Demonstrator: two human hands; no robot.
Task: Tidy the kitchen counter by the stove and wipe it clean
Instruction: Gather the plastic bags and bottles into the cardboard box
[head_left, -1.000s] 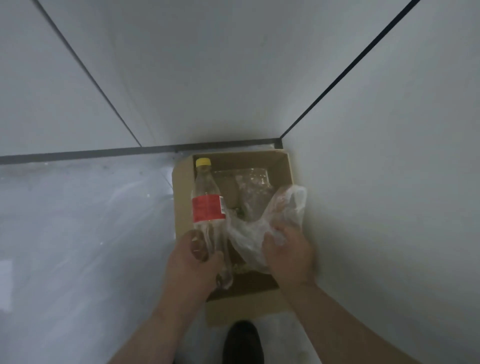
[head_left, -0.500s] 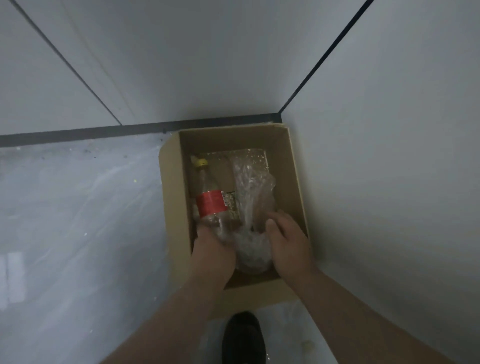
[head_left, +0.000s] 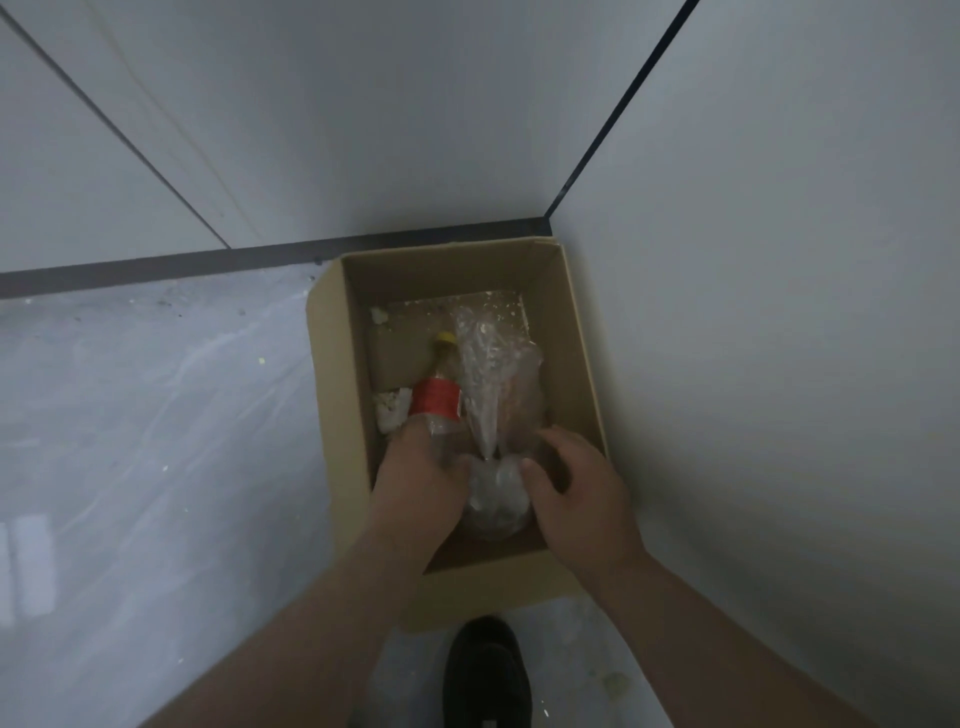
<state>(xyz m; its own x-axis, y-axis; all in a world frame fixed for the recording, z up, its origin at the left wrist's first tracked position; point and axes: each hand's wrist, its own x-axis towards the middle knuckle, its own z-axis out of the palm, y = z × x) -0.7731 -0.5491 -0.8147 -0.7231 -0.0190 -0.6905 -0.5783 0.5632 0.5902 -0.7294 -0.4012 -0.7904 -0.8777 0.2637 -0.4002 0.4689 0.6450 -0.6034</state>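
Down in the box (head_left: 337, 395), bottle (head_left: 436, 408) and bag (head_left: 493, 374) have just reached bottom, nearly binned; left grip (head_left: 421, 483) clasps the bottle, right grip (head_left: 576, 493) hold unclear.

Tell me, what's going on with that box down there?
A person is bending over a box on the floor, in a corner, and seems to be putting rubbish in it. The left hand grips a clear bottle with a red label, which lies inside the box. The right hand holds a crumpled clear bag beside it. Neither has been let go yet.
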